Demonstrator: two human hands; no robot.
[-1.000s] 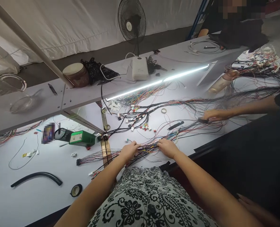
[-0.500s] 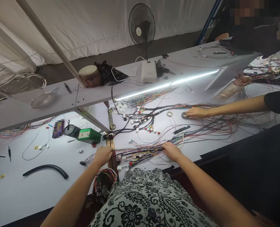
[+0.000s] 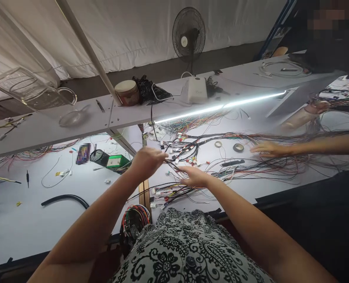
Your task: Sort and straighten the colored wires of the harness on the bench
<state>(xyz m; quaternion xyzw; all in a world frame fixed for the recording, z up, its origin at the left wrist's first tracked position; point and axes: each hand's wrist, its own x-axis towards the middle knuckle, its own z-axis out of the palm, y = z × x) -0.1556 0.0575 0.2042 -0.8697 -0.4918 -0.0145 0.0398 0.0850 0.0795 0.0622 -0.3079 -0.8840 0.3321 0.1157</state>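
My left hand is raised over the gap between the two white work surfaces. Its fingers are closed on a few thin dark wires. Just right of it, my right hand reaches leftward with its fingers stretched and slightly apart, touching the same wires; its palm side is hidden. Below both hands lies a wire bundle with white and red connectors at its left end. Behind them, a black-wrapped wire harness with several branches rests on the table.
A co-worker's hand is over the wires at right, beside a dark tape roll and a pale tape roll. A shelf with a light strip crosses above. At left lie a green-topped box and black tubing.
My left hand has moved up and right, lifting wires, and my right hand has moved left and up towards it. The co-worker's hand has left the dark tape roll. The view has shifted.
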